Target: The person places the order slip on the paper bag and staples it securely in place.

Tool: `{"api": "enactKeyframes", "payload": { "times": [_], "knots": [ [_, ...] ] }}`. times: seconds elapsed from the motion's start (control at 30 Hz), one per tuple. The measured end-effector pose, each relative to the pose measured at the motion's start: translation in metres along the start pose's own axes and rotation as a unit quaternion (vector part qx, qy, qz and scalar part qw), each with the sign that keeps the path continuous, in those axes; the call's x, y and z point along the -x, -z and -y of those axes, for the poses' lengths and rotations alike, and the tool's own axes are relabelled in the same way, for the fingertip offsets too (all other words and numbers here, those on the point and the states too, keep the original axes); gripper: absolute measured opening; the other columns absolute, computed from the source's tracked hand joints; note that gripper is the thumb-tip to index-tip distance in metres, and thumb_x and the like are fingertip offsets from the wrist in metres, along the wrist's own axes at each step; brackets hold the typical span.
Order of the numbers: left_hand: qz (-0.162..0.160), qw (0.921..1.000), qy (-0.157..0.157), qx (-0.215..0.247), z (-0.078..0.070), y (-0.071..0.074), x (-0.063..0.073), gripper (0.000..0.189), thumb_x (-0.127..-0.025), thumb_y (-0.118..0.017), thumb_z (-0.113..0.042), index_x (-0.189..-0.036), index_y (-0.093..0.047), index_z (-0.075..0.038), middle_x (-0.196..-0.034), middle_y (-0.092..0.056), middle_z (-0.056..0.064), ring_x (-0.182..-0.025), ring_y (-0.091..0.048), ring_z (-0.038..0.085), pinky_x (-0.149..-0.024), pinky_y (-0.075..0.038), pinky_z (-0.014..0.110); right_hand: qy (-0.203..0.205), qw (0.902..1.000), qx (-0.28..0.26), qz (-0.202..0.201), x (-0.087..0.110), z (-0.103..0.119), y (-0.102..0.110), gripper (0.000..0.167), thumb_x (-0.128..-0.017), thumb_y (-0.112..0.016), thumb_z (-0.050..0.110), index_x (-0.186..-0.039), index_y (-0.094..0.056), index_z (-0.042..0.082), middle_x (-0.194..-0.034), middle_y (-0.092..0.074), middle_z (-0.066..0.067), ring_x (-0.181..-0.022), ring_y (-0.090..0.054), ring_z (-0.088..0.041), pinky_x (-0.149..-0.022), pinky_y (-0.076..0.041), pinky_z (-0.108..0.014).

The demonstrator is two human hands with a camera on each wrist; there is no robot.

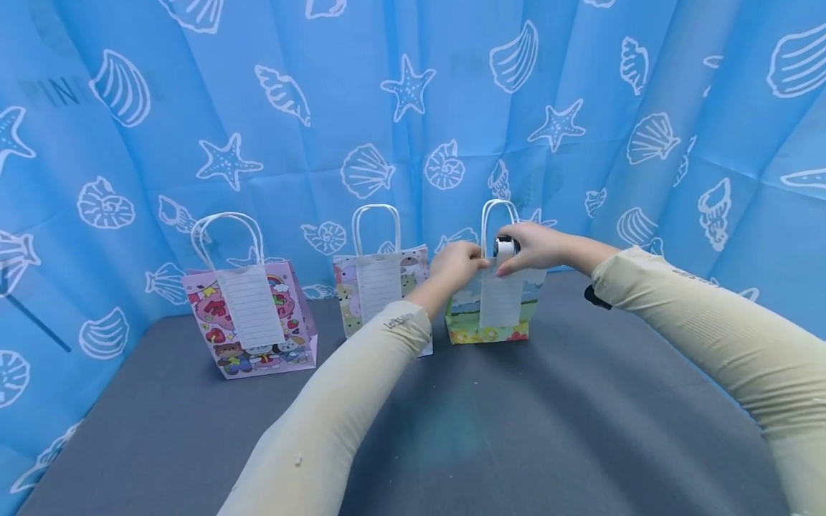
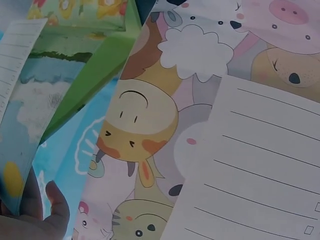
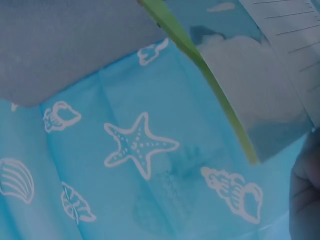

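Observation:
At the right of the row stands a green-and-blue paper gift bag (image 1: 461, 313) with flowers along its bottom and white handles. A lined paper sheet (image 1: 500, 301) hangs down its front. My left hand (image 1: 454, 266) pinches the bag's top edge by the sheet's left corner; in the left wrist view its fingers (image 2: 59, 210) reach behind the bag. My right hand (image 1: 530, 246) grips a small black-and-white object (image 1: 506, 248) at the sheet's top edge; its kind I cannot tell. Only part of the right hand (image 3: 306, 190) shows in the right wrist view.
To the left stand a pink cartoon gift bag (image 1: 298, 308) and an animal-print gift bag (image 1: 345, 283), each with a lined sheet (image 1: 252, 308) on its front. The grey tabletop (image 1: 516, 430) extends before them. Behind hangs a blue shell-print curtain (image 1: 361, 86).

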State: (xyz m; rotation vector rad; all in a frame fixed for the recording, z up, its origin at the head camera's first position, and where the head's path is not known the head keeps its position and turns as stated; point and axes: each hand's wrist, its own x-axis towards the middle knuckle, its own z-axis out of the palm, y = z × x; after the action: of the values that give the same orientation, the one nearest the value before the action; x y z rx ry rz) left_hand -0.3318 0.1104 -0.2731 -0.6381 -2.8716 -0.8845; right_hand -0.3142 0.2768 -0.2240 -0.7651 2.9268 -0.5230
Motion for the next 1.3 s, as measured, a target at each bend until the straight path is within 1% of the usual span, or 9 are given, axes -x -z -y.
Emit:
{"api": "enactKeyframes", "payload": {
  "times": [0.17,0.37,0.6,0.8,0.93,1.03,1.13,1.2,1.3],
  "knots": [
    [0.010,0.9998,-0.011,0.013,0.003,0.001,-0.001,0.037,-0.095,-0.059,-0.035,-0.069,-0.044,-0.013,-0.062,-0.039,-0.002,-0.055,-0.035,0.010,-0.053,-0.030,0.023,0.002,0.9995,-0.029,-0.012,-0.001,-0.003,-0.004,0.029,-0.085,-0.075,0.010,-0.103,-0.055,-0.002,-0.086,-0.057,-0.012,-0.074,-0.053,-0.024,-0.063,-0.046,-0.039],
    [0.021,0.9988,-0.008,0.043,0.005,0.003,-0.001,0.041,-0.096,-0.060,-0.033,-0.066,-0.040,-0.012,-0.059,-0.035,-0.001,-0.052,-0.032,0.011,-0.052,-0.029,0.023,-0.001,0.9992,-0.019,-0.035,-0.001,0.000,-0.008,0.032,-0.084,-0.075,0.009,-0.107,-0.056,-0.003,-0.089,-0.057,-0.013,-0.076,-0.052,-0.026,-0.064,-0.043,-0.041],
    [0.024,0.9964,-0.018,0.079,0.007,0.005,-0.004,0.043,-0.095,-0.063,-0.030,-0.063,-0.040,-0.012,-0.059,-0.036,-0.001,-0.054,-0.033,0.010,-0.053,-0.029,0.022,-0.011,0.9969,-0.030,-0.072,0.004,-0.001,-0.014,0.030,-0.085,-0.076,0.015,-0.102,-0.055,0.001,-0.078,-0.052,-0.010,-0.067,-0.046,-0.024,-0.058,-0.039,-0.037],
    [0.035,0.9952,-0.039,0.083,0.008,0.004,-0.002,0.042,-0.095,-0.062,-0.029,-0.064,-0.040,-0.012,-0.059,-0.035,-0.001,-0.054,-0.032,0.011,-0.053,-0.029,0.022,0.003,0.9985,-0.028,-0.046,0.005,-0.004,-0.010,0.032,-0.086,-0.076,0.016,-0.104,-0.056,0.000,-0.083,-0.054,-0.011,-0.070,-0.048,-0.024,-0.059,-0.040,-0.038],
    [0.044,0.9946,-0.043,0.084,0.007,0.006,0.000,0.036,-0.095,-0.061,-0.028,-0.067,-0.046,-0.011,-0.062,-0.039,0.000,-0.056,-0.035,0.012,-0.054,-0.030,0.023,0.012,0.9990,-0.029,-0.033,0.003,-0.005,-0.007,0.033,-0.085,-0.076,0.014,-0.105,-0.056,-0.001,-0.086,-0.055,-0.012,-0.072,-0.049,-0.024,-0.060,-0.042,-0.039],
    [0.055,0.9954,-0.052,0.059,0.008,0.009,0.000,0.027,-0.097,-0.061,-0.025,-0.076,-0.055,-0.008,-0.069,-0.048,0.001,-0.062,-0.041,0.013,-0.058,-0.034,0.024,0.007,0.9989,-0.035,-0.030,0.001,-0.005,-0.007,0.034,-0.085,-0.076,0.012,-0.107,-0.056,-0.002,-0.088,-0.056,-0.013,-0.075,-0.051,-0.025,-0.062,-0.044,-0.040],
    [0.083,0.9943,-0.067,0.011,0.009,0.011,0.001,0.013,-0.096,-0.063,-0.021,-0.097,-0.064,-0.008,-0.089,-0.062,0.003,-0.077,-0.054,0.014,-0.069,-0.043,0.026,-0.004,0.9989,-0.038,-0.027,0.000,-0.004,-0.008,0.034,-0.085,-0.076,0.010,-0.108,-0.055,-0.004,-0.092,-0.059,-0.015,-0.080,-0.056,-0.027,-0.066,-0.048,-0.042],
    [0.104,0.9918,-0.071,-0.020,0.010,0.013,0.002,0.027,-0.094,-0.067,-0.021,-0.118,-0.064,-0.008,-0.111,-0.065,0.004,-0.096,-0.059,0.016,-0.081,-0.047,0.030,-0.012,0.9988,-0.041,-0.027,0.001,-0.003,-0.009,0.035,-0.085,-0.075,0.008,-0.110,-0.055,-0.005,-0.095,-0.060,-0.017,-0.083,-0.059,-0.029,-0.068,-0.050,-0.044],
    [0.131,0.9883,-0.064,-0.044,0.011,0.016,0.004,0.057,-0.091,-0.071,-0.030,-0.140,-0.051,-0.009,-0.138,-0.055,0.005,-0.123,-0.053,0.020,-0.099,-0.043,0.036,-0.019,0.9987,-0.040,-0.027,0.002,-0.001,-0.011,0.037,-0.085,-0.075,0.007,-0.114,-0.055,-0.005,-0.097,-0.061,-0.018,-0.085,-0.060,-0.030,-0.070,-0.051,-0.045]
  ]
}}
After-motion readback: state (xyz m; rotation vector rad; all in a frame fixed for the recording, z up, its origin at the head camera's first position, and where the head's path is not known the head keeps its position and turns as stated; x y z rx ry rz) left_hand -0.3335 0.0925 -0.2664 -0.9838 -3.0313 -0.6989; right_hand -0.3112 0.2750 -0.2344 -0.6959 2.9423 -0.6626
